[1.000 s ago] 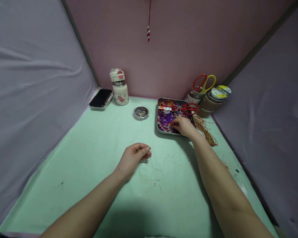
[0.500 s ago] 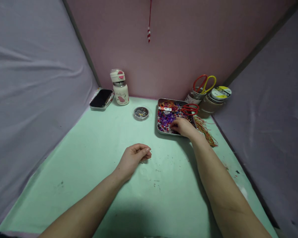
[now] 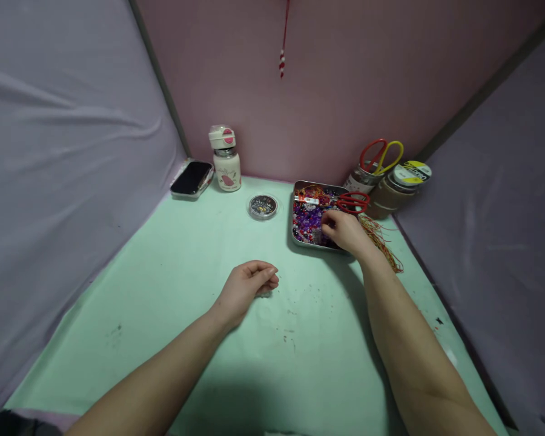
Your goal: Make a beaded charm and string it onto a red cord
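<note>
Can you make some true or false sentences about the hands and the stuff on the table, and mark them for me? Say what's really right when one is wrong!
1. The right hand is over the bead tray. True.
2. The left hand is inside the bead tray too. False: it is on the near side of the bead tray, apart from it.
3. The phone lies left of the white bottle. True.
4. The white bottle has tipped over. False: it stands upright.
5. A yellow loop handle sticks up from a jar. True.
6. The round clear case is on the phone. False: it sits on the green tabletop.
</note>
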A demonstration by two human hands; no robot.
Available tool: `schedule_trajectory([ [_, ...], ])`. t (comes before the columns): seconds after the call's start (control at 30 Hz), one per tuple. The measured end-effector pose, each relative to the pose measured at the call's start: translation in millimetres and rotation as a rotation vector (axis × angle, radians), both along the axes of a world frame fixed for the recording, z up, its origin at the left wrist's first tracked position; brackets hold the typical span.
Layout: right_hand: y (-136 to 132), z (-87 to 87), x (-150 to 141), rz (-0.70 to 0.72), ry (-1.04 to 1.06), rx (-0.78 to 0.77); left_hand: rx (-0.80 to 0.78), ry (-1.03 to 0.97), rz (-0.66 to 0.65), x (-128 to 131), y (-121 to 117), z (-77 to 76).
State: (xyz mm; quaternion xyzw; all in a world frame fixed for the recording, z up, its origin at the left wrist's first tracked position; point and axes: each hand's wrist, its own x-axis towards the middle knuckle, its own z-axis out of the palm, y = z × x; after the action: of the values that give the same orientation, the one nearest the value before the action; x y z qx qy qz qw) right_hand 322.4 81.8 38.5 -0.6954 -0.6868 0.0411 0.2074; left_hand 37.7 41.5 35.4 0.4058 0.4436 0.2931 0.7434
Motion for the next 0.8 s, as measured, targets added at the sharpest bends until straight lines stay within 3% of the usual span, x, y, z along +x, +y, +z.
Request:
schedule_trajectory([
  [0.17, -7.7, 18.5, -35.2, 0.012, 0.375, 0.189, -0.030, -0.052, 0.000, -2.9, 0.8, -0.3],
  [0.33, -13.7, 18.1, -78.0, 0.150, 0.959, -0.111, -0.066, -0.077, 0.014, -4.7, 2.9, -0.5],
  [0.47, -14.0, 8.5, -94.9, 0.171, 1.288, -0.255, -0.087, -0.099, 0.030, -5.6, 4.0, 0.9],
  [0.6, -13.8, 1.9, -100.3, 0.145, 1.428, -0.354, -0.090, -0.109, 0.033, -6.3, 3.8, 0.0],
  [0.8, -15.2, -0.3, -105.0, 0.147, 1.459, -0.417, -0.092, -0.119, 0.031, -6.3, 3.4, -1.9],
])
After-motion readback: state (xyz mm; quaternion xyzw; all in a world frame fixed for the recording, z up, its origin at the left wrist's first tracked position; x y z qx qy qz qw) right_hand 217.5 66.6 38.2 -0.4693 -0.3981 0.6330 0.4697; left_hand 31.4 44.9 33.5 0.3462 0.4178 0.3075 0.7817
